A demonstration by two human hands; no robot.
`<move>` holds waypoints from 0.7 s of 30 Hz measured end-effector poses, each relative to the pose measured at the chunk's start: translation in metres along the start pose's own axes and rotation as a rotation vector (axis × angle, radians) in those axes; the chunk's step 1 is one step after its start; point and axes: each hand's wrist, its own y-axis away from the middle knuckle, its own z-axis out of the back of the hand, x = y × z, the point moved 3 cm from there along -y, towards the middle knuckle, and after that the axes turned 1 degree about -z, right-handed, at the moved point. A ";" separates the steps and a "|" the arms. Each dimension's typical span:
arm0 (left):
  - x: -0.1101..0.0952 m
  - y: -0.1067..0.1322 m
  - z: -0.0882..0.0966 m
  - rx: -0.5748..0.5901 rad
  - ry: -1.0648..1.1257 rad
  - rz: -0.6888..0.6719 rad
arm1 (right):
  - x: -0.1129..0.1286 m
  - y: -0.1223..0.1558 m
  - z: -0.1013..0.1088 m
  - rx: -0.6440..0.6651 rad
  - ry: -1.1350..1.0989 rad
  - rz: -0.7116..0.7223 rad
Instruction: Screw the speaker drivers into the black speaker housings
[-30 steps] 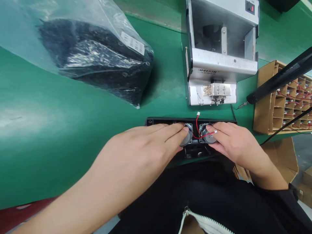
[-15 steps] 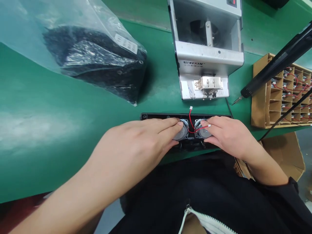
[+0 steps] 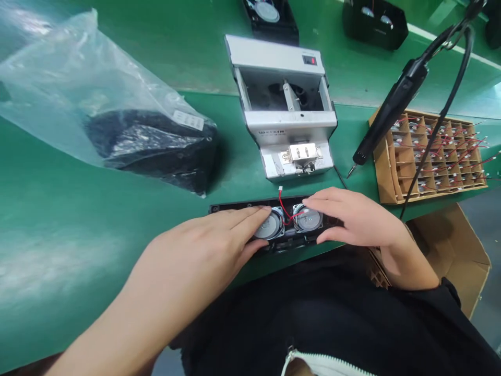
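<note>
A long black housing (image 3: 223, 208) lies at the near edge of the green table (image 3: 58, 209). Two round silver speakers sit in it side by side, joined by a red wire with a white plug (image 3: 280, 189). My left hand (image 3: 219, 237) lies flat with its fingers stretched out, fingertips on the left speaker (image 3: 268, 228). My right hand (image 3: 350, 216) spreads over the housing's right part, its fingers resting on the right speaker (image 3: 309, 219). Neither hand grips anything.
A grey screw feeder box (image 3: 287, 120) stands just behind the housing. An electric screwdriver (image 3: 385, 117) hangs on a cable at right, above a cardboard tray (image 3: 430, 156) of wired parts. A clear bag (image 3: 117, 125) of black parts lies at left. A cardboard box (image 3: 450, 250) sits below the table edge.
The view has lifted and shifted, showing more of the table's far side. Both hands stay on the speakers; my right fingers have flattened and let go of the white plug end.
</note>
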 end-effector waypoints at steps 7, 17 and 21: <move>0.001 0.005 0.016 -0.021 -0.226 -0.094 | -0.087 0.009 0.021 -1.077 -0.098 -0.471; -0.010 0.007 0.034 -0.244 -0.155 -0.010 | -0.114 -0.019 0.024 -1.111 -0.668 -0.545; -0.022 -0.013 0.015 -0.214 -0.075 -0.066 | -0.079 -0.010 0.046 -1.070 -0.761 -0.410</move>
